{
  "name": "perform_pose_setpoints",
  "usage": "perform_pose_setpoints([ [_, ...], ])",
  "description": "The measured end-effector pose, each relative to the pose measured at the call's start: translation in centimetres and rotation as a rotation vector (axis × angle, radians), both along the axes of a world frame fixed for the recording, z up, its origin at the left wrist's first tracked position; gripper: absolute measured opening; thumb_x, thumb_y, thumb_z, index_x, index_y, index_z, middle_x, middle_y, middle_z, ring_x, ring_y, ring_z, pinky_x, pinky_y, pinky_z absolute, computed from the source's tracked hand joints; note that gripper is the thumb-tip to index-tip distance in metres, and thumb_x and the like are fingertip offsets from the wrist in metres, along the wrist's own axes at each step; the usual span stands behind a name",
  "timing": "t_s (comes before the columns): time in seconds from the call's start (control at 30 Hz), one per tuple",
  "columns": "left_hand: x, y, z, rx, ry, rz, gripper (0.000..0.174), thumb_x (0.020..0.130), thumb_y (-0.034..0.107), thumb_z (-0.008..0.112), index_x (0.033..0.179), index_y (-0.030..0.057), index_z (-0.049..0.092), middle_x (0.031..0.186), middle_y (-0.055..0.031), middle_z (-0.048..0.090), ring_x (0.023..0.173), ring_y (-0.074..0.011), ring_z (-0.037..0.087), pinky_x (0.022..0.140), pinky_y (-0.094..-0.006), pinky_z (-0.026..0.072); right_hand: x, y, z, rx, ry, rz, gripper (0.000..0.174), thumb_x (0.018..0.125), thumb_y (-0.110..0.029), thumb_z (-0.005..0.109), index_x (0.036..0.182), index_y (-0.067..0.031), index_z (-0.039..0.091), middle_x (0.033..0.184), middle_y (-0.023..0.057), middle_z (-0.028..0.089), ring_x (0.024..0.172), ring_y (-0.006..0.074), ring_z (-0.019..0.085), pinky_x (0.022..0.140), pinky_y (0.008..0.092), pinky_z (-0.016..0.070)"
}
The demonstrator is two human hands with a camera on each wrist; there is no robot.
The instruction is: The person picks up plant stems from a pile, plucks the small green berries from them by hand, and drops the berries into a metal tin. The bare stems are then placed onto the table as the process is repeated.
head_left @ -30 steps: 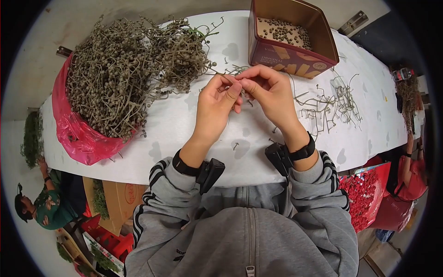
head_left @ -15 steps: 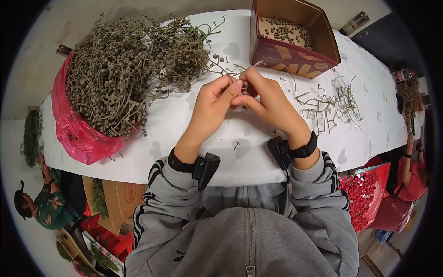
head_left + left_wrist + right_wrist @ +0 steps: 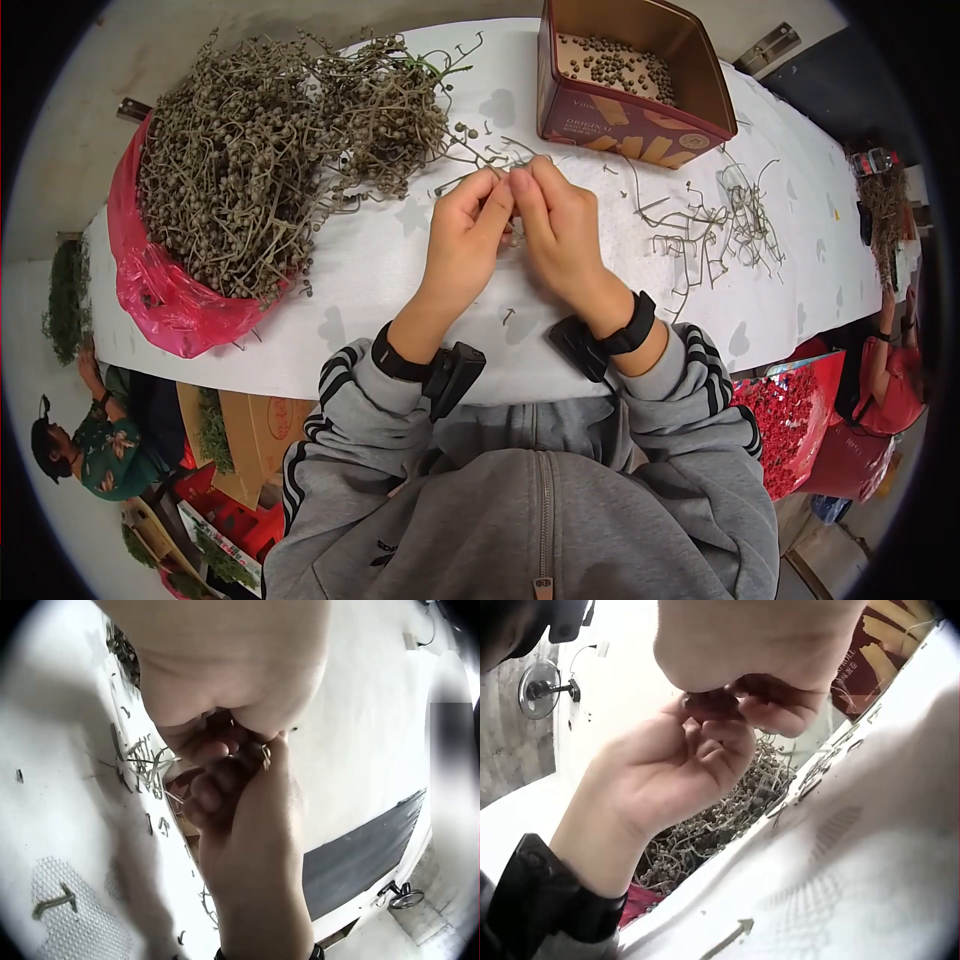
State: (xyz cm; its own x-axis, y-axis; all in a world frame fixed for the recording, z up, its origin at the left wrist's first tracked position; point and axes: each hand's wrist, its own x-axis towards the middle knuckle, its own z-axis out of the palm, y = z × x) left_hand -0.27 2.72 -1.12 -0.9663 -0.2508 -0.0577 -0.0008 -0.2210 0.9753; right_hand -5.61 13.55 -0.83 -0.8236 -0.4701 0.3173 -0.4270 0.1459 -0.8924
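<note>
since half a second ago both hands have sunk toward the table [image 3: 400, 280]; left hand [image 3: 462, 245] and right hand [image 3: 560, 235] pinch, fingertip to fingertip, one berry sprig [image 3: 478, 158] trailing toward the pile [image 3: 270, 150], short of the tin [image 3: 630, 125]; plucking judged ongoing.

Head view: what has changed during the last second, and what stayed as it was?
The right hand swung inward and its fingers turned upward, beside the left hand. Both hands still pinch the small stem between them. The stalk pile, tin and bare stems stayed put.
</note>
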Motion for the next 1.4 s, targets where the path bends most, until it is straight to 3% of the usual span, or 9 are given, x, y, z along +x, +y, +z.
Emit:
perform_pose_setpoints([
  [0.17,0.1,0.2,0.1,-0.008,0.041,0.044,0.025,0.097,0.020,0.050,0.082,0.0014,0.056,0.070,0.0028,0.054,0.061,-0.0029,0.046,0.055,-0.0188,0.0395,0.6,-0.5,0.3,-0.059,-0.065,0.016,0.027,0.096,-0.021,0.049,0.077,-0.0011,0.048,0.057,0.0133,0.056,0.051,0.0254,0.059,0.048,0.0313,0.0439],
  [0.4,0.1,-0.2,0.1,-0.049,-0.013,0.034,0.024,0.098,0.018,0.048,0.081,0.0030,0.054,0.069,0.0032,0.050,0.060,-0.0026,0.042,0.054,-0.0196,0.0367,-0.7,0.5,1.0,0.032,-0.018,0.096,0.030,0.096,-0.026,0.051,0.080,-0.0015,0.053,0.062,0.0094,0.060,0.051,0.0150,0.058,0.048,0.0262,0.0437],
  [0.43,0.1,-0.4,0.1,0.102,0.018,-0.034,0.023,0.098,0.018,0.048,0.081,0.0035,0.053,0.069,0.0036,0.048,0.060,-0.0027,0.040,0.054,-0.0197,0.0352,-0.6,0.5,1.2,0.032,-0.019,0.097,0.030,0.096,-0.026,0.051,0.080,-0.0015,0.053,0.062,0.0094,0.060,0.051,0.0150,0.058,0.048,0.0262,0.0437],
  [0.53,0.0,-0.5,0.3,0.408,0.082,-0.174,0.022,0.098,0.017,0.047,0.082,0.0046,0.051,0.068,0.0044,0.044,0.060,-0.0028,0.037,0.054,-0.0197,0.0322,-0.2,0.6,2.3,-0.348,-0.737,0.271,0.031,0.100,-0.029,0.044,0.079,-0.0072,0.050,0.054,-0.0021,0.043,0.043,0.0042,0.039,0.038,0.0208,0.0300],
  [1.1,0.1,0.4,0.4,0.728,0.212,-0.142,0.020,0.098,0.015,0.044,0.079,0.0078,0.044,0.070,0.0034,0.036,0.065,-0.0067,0.032,0.063,-0.0231,0.0320,-0.1,0.9,2.5,-0.375,-0.779,0.179,0.033,0.100,-0.033,0.040,0.078,-0.0092,0.047,0.055,-0.0042,0.036,0.040,0.0037,0.029,0.032,0.0204,0.0301],
  [1.17,0.0,0.2,0.7,0.892,0.319,-0.149,0.021,0.098,0.015,0.044,0.078,0.0081,0.043,0.071,0.0030,0.036,0.065,-0.0080,0.033,0.064,-0.0245,0.0326,-1.6,1.4,2.2,-0.644,-0.891,0.184,0.033,0.100,-0.033,0.039,0.079,-0.0085,0.047,0.054,-0.0032,0.036,0.039,0.0049,0.028,0.031,0.0213,0.0304],
  [1.23,-0.1,-0.1,1.0,0.838,0.331,-0.155,0.021,0.098,0.015,0.044,0.079,0.0082,0.043,0.071,0.0028,0.036,0.065,-0.0085,0.033,0.065,-0.0251,0.0331,-1.8,1.7,2.5,-0.782,-0.936,0.179,0.033,0.100,-0.033,0.038,0.080,-0.0082,0.047,0.054,-0.0027,0.036,0.039,0.0055,0.028,0.031,0.0218,0.0305],
  [1.33,0.2,-0.6,1.3,0.721,0.353,-0.137,0.021,0.099,0.015,0.043,0.079,0.0084,0.042,0.072,0.0025,0.037,0.066,-0.0096,0.034,0.067,-0.0264,0.0340,0.3,1.5,2.8,-0.606,-0.804,0.436,0.034,0.101,-0.032,0.036,0.084,-0.0061,0.049,0.059,-0.0001,0.038,0.045,0.0074,0.031,0.039,0.0216,0.0347],
  [1.4,0.2,-0.4,1.3,0.605,0.300,-0.056,0.021,0.099,0.015,0.043,0.079,0.0080,0.043,0.072,0.0026,0.038,0.065,-0.0089,0.034,0.066,-0.0250,0.0342,0.3,0.7,2.6,-0.556,-0.710,0.357,0.033,0.101,-0.030,0.036,0.085,-0.0055,0.050,0.062,0.0005,0.039,0.048,0.0077,0.033,0.043,0.0216,0.0357],
])
